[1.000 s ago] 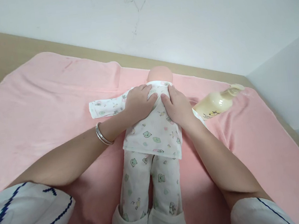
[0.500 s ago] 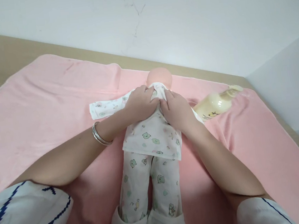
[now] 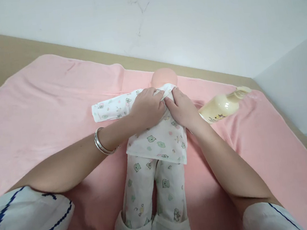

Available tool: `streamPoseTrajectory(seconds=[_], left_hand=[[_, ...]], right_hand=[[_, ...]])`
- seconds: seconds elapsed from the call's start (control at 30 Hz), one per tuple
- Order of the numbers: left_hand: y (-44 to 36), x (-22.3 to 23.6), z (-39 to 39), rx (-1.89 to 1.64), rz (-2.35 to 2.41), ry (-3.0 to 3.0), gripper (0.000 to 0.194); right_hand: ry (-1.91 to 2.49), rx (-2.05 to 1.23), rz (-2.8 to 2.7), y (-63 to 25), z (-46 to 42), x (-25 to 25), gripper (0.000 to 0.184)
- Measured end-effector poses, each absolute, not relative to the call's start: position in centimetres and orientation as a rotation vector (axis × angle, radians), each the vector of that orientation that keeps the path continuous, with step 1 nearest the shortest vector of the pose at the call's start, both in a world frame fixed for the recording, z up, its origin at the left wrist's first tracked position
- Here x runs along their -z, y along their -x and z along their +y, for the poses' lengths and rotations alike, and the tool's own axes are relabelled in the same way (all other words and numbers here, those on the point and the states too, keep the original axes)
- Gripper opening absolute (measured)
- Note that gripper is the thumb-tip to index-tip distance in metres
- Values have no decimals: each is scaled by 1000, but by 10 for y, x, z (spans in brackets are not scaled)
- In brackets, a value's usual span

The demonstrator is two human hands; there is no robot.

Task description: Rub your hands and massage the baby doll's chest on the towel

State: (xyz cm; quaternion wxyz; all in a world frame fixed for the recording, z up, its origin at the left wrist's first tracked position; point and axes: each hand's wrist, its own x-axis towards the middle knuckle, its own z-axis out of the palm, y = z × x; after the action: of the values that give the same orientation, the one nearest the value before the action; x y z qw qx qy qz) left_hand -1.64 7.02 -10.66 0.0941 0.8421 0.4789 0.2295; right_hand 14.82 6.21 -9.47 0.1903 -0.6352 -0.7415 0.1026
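The white, long-sleeved cotton top with green bear prints (image 3: pixel 156 140) lies on the torso of the pink, round-headed doll (image 3: pixel 164 76); below its head, the left hand (image 3: pixel 147 107) and right hand (image 3: pixel 182 108) pinch bunched neckline cloth, apparently steadying it from both sides. A pale-yellow plastic bottle (image 3: pixel 219 108) lies right of the doll. Beneath the doll, a soft pink blanket (image 3: pixel 69 80) presumably gives padding.

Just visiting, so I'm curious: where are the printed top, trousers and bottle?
Printed top (image 3: pixel 156 140): head view, on its lower half.
Trousers (image 3: pixel 141 190): head view, on the leg at picture left.
Bottle (image 3: pixel 219 109): head view, on its body.
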Motion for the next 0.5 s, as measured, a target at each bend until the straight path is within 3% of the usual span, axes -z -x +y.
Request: streamPoseTrajectory(seconds=[0.1, 0.23, 0.5], left_hand=[[21, 108, 83, -649, 1477, -2406, 33], [26, 106, 98, -586, 1505, -2287, 29], [17, 104, 67, -626, 1475, -2419, 42]], right_hand=[[1802, -192, -2155, -140, 48, 95, 58], [1716, -57, -2183, -129, 31, 95, 56], [1798, -334, -2028, -148, 60, 94, 49]])
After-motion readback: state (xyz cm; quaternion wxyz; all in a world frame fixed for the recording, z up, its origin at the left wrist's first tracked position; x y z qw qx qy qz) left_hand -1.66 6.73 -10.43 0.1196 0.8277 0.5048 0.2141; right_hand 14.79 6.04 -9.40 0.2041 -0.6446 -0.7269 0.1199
